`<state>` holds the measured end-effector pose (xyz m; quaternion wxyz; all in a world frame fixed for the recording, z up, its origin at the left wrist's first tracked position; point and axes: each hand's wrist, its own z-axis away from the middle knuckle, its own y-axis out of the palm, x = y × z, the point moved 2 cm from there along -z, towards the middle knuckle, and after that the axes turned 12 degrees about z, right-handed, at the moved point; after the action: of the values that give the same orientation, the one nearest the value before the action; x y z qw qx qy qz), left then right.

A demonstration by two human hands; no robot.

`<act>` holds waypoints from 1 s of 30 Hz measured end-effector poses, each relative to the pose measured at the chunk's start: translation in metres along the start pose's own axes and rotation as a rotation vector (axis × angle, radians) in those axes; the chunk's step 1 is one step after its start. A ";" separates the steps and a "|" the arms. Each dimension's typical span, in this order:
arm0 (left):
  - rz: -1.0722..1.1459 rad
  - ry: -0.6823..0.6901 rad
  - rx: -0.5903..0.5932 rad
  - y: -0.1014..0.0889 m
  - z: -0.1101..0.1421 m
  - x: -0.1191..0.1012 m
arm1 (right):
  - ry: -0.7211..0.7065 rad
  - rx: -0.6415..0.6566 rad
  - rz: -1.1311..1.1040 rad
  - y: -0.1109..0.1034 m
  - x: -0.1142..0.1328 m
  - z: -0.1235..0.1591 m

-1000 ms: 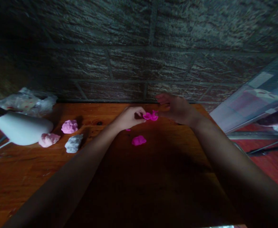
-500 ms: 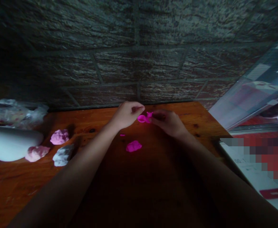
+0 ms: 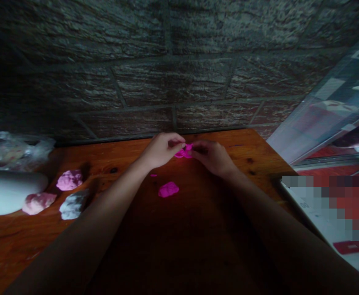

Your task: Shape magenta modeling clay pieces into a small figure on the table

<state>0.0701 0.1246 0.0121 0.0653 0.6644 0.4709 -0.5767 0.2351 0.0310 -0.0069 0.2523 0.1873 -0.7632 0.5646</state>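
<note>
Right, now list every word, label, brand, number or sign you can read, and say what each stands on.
No text is clear enough to quote.
White panel at the far right: rounded characters near its edge, too blurred to read.
Red label on it: a pale mark, too small to read.
Magenta lump: none visible.

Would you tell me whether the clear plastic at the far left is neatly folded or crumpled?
Crumpled: the clear plastic bulges unevenly, with glints along its many creases.
</note>
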 end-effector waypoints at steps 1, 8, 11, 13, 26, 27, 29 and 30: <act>-0.005 0.002 0.006 0.000 0.000 -0.001 | -0.003 -0.002 0.000 0.000 0.000 0.000; -0.049 0.004 0.033 0.003 0.001 -0.003 | -0.019 -0.026 -0.008 0.002 -0.002 -0.001; -0.050 0.008 0.034 0.002 0.001 -0.003 | -0.022 -0.031 -0.004 0.002 -0.002 -0.001; -0.053 0.013 0.034 0.002 0.001 -0.003 | -0.020 -0.029 0.002 0.001 -0.001 -0.001; -0.035 0.015 -0.096 -0.016 0.010 -0.002 | 0.003 0.018 -0.081 -0.001 -0.001 0.002; -0.041 0.016 -0.109 -0.019 0.013 -0.002 | 0.011 0.022 -0.083 -0.004 -0.002 0.003; -0.076 0.011 -0.114 -0.026 0.022 -0.003 | 0.042 0.026 -0.028 -0.015 -0.001 0.006; -0.105 0.003 -0.103 -0.030 0.027 -0.005 | 0.097 0.018 0.025 -0.022 -0.001 0.009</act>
<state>0.0299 0.1215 0.0209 0.0683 0.6356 0.5341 -0.5533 0.2468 0.0163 0.0076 0.2800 0.1522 -0.7475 0.5829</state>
